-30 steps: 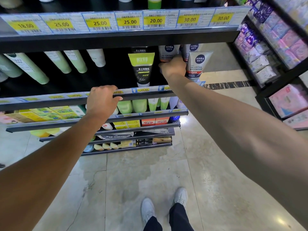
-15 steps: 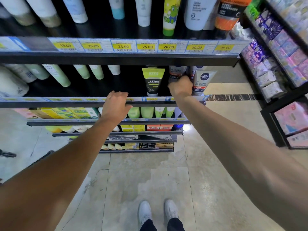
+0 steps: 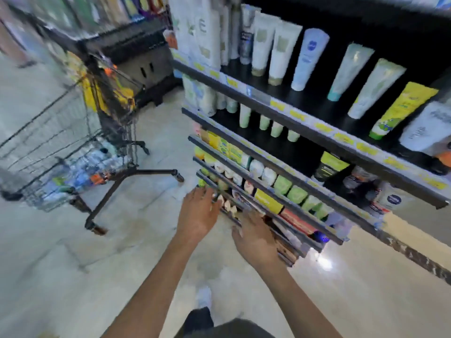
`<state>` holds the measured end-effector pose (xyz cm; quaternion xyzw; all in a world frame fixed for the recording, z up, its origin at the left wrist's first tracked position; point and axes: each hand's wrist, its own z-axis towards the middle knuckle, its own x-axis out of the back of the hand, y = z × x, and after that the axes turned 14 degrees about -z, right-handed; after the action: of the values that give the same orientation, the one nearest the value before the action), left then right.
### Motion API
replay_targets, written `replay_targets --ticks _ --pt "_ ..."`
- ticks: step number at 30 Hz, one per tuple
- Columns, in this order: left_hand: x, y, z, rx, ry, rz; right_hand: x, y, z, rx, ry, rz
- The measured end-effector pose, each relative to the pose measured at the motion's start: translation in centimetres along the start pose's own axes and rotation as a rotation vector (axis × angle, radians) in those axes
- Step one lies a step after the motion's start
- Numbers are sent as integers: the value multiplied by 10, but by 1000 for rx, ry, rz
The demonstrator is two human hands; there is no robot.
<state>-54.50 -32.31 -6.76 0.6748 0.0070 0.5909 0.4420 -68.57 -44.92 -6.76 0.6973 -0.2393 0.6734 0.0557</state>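
So, both hands are out in front with nothing in them. The left hand (image 3: pixel 197 215) has its fingers spread apart and loose, back of the hand facing up. The right hand (image 3: pixel 256 240) sits just beside it, fingers also relaxed and apart, not curled round anything. Everything's pretty smeared, so fine finger detail is hard to make out.

Closest thing to them is a row of small pale tubes (image 3: pixel 228 205) on a low shelf (image 3: pixel 302 251), right past the left hand's fingertips and just up and left of the right hand. From this angle the left fingertips overlap the shelf edge, but I can't tell if they actually touch it or the tubes.

Beyond the right hand, further up the rack, there's a yellow box (image 3: pixel 268 202), then a line of green tubes (image 3: pixel 296 193), and higher again a black and green tube (image 3: pixel 329 167). Well off to the left of the left hand is a wire shopping cart (image 3: pixel 61 147) with some stuff in the bottom. Below both wrists you can see a white shoe (image 3: pixel 203 297) on the pale tile floor (image 3: pixel 122 240)
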Motion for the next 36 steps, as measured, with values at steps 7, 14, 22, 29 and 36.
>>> replay_targets --ticks 7,14,22,29,36 --pt "76 -96 -120 296 349 -10 -13 -136 40 471 -49 -111" --pt "138 -177 -181 542 482 11 -16 -263 97 674 -58 -111" --pt "192 -258 -153 591 505 46 -42 -328 146 666 -124 -130" --pt "243 -333 -73 604 490 59 -65 -359 210 624 -135 -110" --pt "292 -412 10 668 476 46 -85 -431 320 626 -237 -82"
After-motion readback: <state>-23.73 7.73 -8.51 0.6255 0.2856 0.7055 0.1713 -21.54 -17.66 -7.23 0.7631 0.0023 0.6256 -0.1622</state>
